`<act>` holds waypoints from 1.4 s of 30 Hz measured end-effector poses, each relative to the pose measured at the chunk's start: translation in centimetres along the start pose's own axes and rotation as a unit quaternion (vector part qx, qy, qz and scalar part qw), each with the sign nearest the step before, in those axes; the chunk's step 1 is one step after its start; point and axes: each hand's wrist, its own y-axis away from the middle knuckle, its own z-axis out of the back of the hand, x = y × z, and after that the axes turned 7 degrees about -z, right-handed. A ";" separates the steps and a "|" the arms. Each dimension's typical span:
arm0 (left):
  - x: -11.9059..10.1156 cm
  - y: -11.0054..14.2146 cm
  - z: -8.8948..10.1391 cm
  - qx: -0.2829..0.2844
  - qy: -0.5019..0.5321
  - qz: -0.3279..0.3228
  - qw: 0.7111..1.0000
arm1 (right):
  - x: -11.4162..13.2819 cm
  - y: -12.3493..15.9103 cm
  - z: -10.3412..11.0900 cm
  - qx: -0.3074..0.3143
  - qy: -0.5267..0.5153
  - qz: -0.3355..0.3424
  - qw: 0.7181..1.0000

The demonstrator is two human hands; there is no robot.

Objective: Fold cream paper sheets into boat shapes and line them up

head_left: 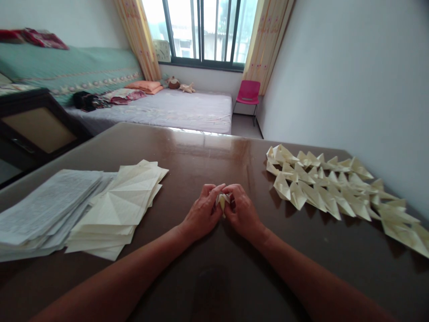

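Both my hands meet at the middle of the brown table [208,161], fingers closed around a small piece of folded cream paper [222,202]. My left hand [203,210] pinches it from the left, and my right hand [241,212] grips its other side. Most of the paper is hidden by the fingers, so its full shape cannot be made out. To the left lies a stack of creased cream paper sheets [124,197]. Over on the right stand several folded cream paper pieces [315,183], pointed and set in rows.
A pile of printed sheets [50,205] lies at the table's left, partly under the creased paper. Beyond the table is a bed [187,107] with folded cloths. A pink chair [248,93] stands by the window. A dark cabinet [40,129] is at the left, a white wall [342,71] at the right.
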 end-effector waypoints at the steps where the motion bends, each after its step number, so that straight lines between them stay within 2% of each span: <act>1: 0.1 0.0 0.1 0.000 -0.003 0.001 1.000 | 0.1 0.0 0.1 -0.007 -0.001 0.006 1.000; 4: 0.1 -0.2 0.3 0.015 -0.008 -0.005 1.000 | 0.2 0.0 0.1 -0.009 0.004 0.011 1.000; 7: -0.1 -0.2 0.3 0.022 -0.016 -0.012 1.000 | -0.2 0.0 -0.1 -0.011 0.009 -0.024 1.000; 10: -0.3 -0.1 0.1 0.003 -0.019 0.012 1.000 | -0.5 -0.1 -0.1 -0.026 0.005 -0.061 0.998; 17: 0.5 -0.4 0.0 -0.010 -0.019 0.070 0.997 | -1.2 -0.4 0.0 0.009 0.017 -0.042 0.999; 24: 1.0 -1.0 0.4 0.022 -0.071 0.016 0.997 | -1.9 -0.7 0.0 0.026 0.036 -0.037 0.998; 36: 1.1 -0.9 0.3 0.053 -0.098 0.003 0.994 | -2.3 -0.9 0.0 0.033 0.045 -0.027 0.998; 42: 1.0 -0.8 0.9 0.088 -0.139 -0.009 0.986 | -2.3 -0.8 0.9 0.054 0.105 -0.020 0.993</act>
